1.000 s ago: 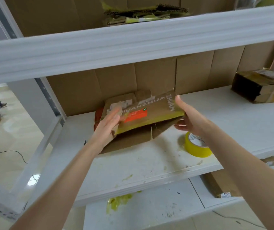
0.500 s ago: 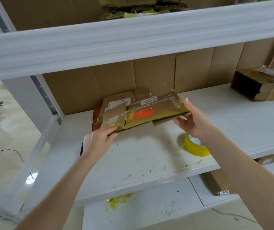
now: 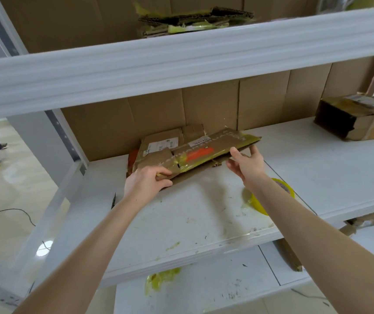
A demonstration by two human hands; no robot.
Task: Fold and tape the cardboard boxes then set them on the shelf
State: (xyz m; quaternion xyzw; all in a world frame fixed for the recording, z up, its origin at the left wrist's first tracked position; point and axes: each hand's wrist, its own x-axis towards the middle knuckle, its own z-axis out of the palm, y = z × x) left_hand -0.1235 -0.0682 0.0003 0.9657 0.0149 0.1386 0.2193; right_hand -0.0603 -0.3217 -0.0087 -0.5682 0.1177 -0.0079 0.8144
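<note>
Left hand fingers are pinching the flattened cardboard box at its lower-left corner, frame centre. Right hand fingers are gripping its right edge, over the shelf.

I am working from a single wide-angle view, worn on the person's head and aimed forward and down into the middle shelf. It sits close: both forearms run up from the bottom corners, and the left hand and right hand hold the flattened cardboard box near the frame's centre. The upper beam crosses the top, bowed by the lens. The floor shows at left, the lower shelf along the bottom edge.
</note>
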